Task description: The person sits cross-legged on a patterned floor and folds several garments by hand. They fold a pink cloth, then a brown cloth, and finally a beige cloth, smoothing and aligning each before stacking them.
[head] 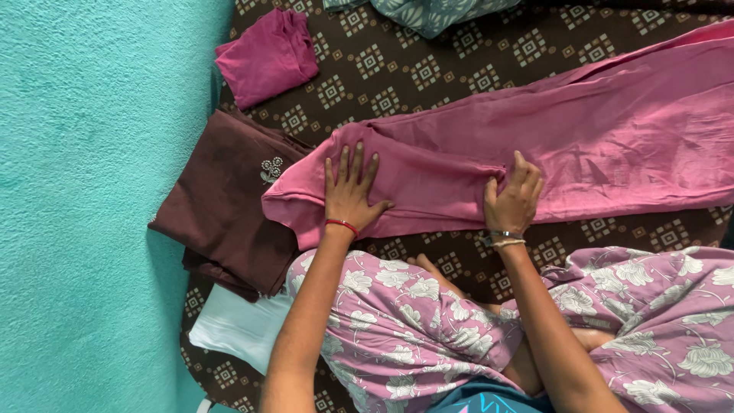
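While the brown patterned bedspread [428, 69] is covering most of the view beside a teal wall [92, 191], a long pink garment [581, 145] is lying stretched across it from the upper right down toward the middle left. Its left end is overlapping a folded dark maroon cloth [222, 206] with a small white embroidered motif, which is sitting partly on a white folded piece [237, 325]. A smaller folded magenta cloth [267, 55] is lying apart, near the top left. The person's floral pink clothing [405, 321] is filling the lower edge. The left hand [350, 195] is pressing flat on the pink garment, fingers spread apart. The right hand [514, 200] is pinching a fold of the same fabric, fingers closed on it.
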